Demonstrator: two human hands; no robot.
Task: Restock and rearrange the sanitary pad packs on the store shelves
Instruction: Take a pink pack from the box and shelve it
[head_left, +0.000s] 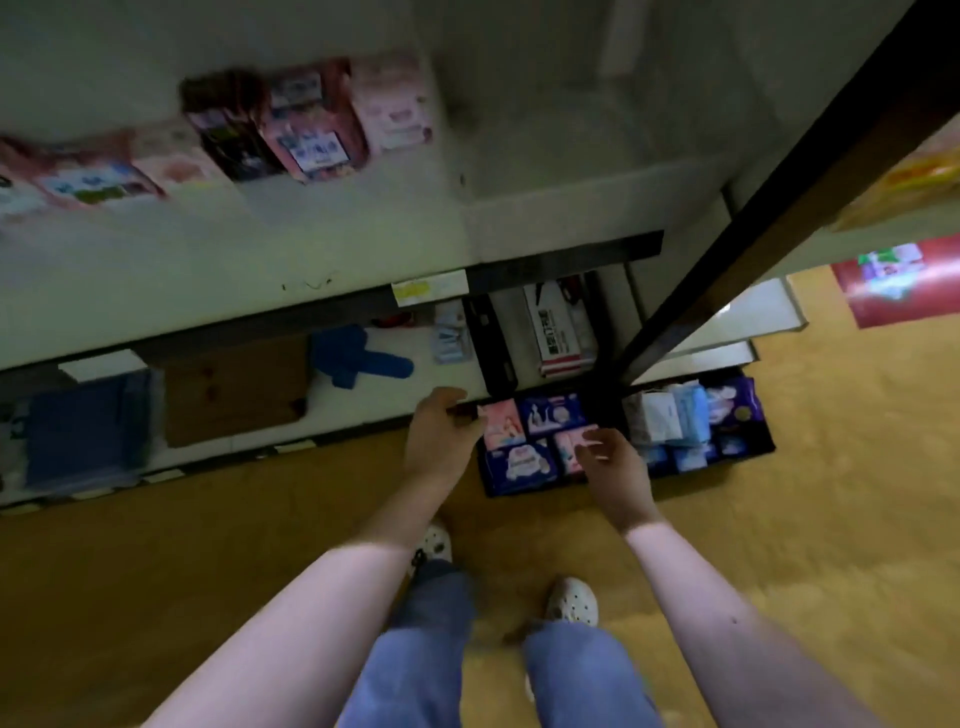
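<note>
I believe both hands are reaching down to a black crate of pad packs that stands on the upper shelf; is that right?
Not quite. In the head view the black crate of pad packs stands on the floor, not the upper shelf. The left hand and right hand do reach down to it.

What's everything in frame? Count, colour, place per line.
shelf packs: several, pink and dark, upper shelf left
price tag: one, yellow, shelf edge
blue object: one, blue, lower shelf
cardboard: one, brown, lower shelf
bin: one, blue, lower shelf far left
black crate: one or two (post hides middle), floor
crate packs: several, pink, navy, white, blue, purple, in crate
poster: one, red, floor right
shoes: two, white, floor
left hand: one, grips black crate's left rim
right hand: one, fingers relaxed, over crate packs
</note>
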